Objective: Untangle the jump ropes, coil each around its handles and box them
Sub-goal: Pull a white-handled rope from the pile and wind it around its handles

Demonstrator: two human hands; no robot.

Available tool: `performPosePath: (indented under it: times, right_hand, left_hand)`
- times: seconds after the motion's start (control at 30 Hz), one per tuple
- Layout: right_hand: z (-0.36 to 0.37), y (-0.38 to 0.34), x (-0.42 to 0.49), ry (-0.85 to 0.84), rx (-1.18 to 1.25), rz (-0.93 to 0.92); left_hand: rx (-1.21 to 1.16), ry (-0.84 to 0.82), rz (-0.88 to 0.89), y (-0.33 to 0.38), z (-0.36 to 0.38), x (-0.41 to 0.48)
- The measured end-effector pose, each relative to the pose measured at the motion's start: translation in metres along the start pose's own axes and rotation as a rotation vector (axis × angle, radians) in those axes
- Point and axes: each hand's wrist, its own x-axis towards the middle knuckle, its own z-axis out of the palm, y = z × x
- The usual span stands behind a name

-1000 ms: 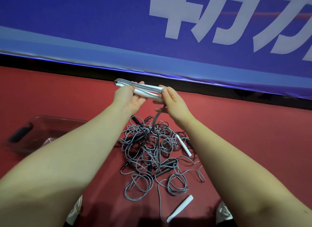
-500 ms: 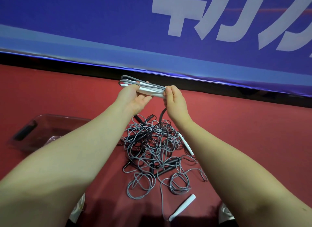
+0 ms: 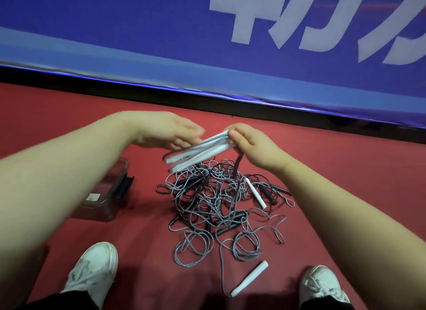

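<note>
The bundle (image 3: 202, 154) has tipped! A second ago it sat level between both hands; now it slants down to the left, and the left hand (image 3: 170, 134) has come off its grip.

Far left, the box (image 3: 108, 201) sits on the floor (image 3: 345, 171), half behind the forearm. It's kept close, I'd say, so a finished coil drops straight in. Its white label (image 3: 93, 197) is too small to read.

The left hand is blurred, fingers straight and together over the bundle. Touching or not, I cannot tell.

The bundle is white handles with grey cord lapped along them, held up above the tangle (image 3: 214, 194).

The right hand (image 3: 251, 146) pinches its upper end, thumb and fingers clamped, likely to stop the laps springing loose. A strand (image 3: 238, 165) runs down from there into the tangle, so this rope isn't free yet.

Behind, the blue banner (image 3: 115, 33) carries big white characters, cropped at the edge. I can't read a word.
</note>
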Motion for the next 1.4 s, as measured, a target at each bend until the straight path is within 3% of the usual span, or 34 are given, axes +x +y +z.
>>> performPosePath:
  times: [0.07,0.13,0.37,0.5,0.7,0.9,1.1,1.4]
  right_hand:
    - [0.000,-0.006,-0.001,-0.079,-0.054,-0.072]
    - [-0.002,-0.008,-0.004,-0.132,-0.083,-0.110]
    - [0.007,-0.012,-0.004,-0.272,-0.134,-0.152]
    - [0.003,-0.011,-0.005,-0.304,-0.152,-0.145]
    - [-0.010,-0.004,0.000,-0.388,-0.466,-0.180]
    - [-0.013,-0.008,0.000,-0.291,-0.412,-0.105]
    - [-0.003,-0.011,-0.006,-0.472,-0.433,-0.099]
    - [0.017,-0.004,-0.011,-0.286,-0.356,-0.066]
  left_hand:
    - [0.077,-0.153,-0.012,0.002,0.018,0.006]
    - [0.043,-0.185,-0.007,-0.005,0.028,0.012]
    - [-0.354,-0.353,0.020,-0.050,0.041,0.018]
    - [-0.453,-0.312,0.024,-0.061,0.051,0.018]
    - [-0.277,-0.259,-0.037,-0.057,0.059,0.019]
    - [-0.264,-0.297,-0.023,-0.054,0.057,0.016]
    - [-0.263,-0.364,-0.045,-0.057,0.056,0.009]
    - [-0.367,-0.331,-0.024,-0.057,0.055,0.007]
